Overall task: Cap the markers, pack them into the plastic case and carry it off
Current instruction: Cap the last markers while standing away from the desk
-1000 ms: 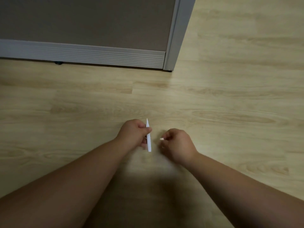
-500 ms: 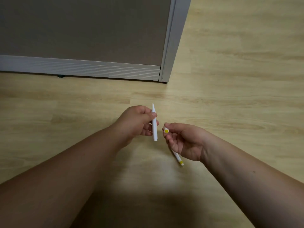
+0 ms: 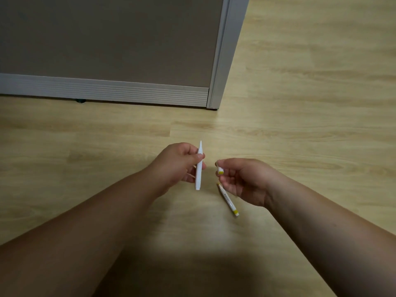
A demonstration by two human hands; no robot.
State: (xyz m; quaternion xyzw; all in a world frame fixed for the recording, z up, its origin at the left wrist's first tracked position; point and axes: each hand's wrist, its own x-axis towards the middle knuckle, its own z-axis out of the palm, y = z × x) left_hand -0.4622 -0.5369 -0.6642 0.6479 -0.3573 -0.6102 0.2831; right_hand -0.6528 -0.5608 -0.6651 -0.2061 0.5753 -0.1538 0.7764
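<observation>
My left hand (image 3: 179, 162) pinches a long white marker (image 3: 199, 168) that tapers to a point at its top and stands nearly upright. A short gap to its right, my right hand (image 3: 244, 179) is turned palm-left. Its thumb and fingertips hold a small white cap with a yellow end (image 3: 220, 169). A second white marker with a yellow band (image 3: 229, 201) slants down and to the right from under my right fingers. I cannot tell whether that hand holds it or it lies on the floor. No plastic case is in view.
Light wooden floor (image 3: 300, 136) stretches all around the hands. A brown partition panel with a grey metal base rail (image 3: 107, 91) and a corner post (image 3: 222, 61) stands at the back left.
My right hand has turned over, so the yellow-ended cap shows, and the second marker has come into sight below it. The hands now sit a little further apart.
</observation>
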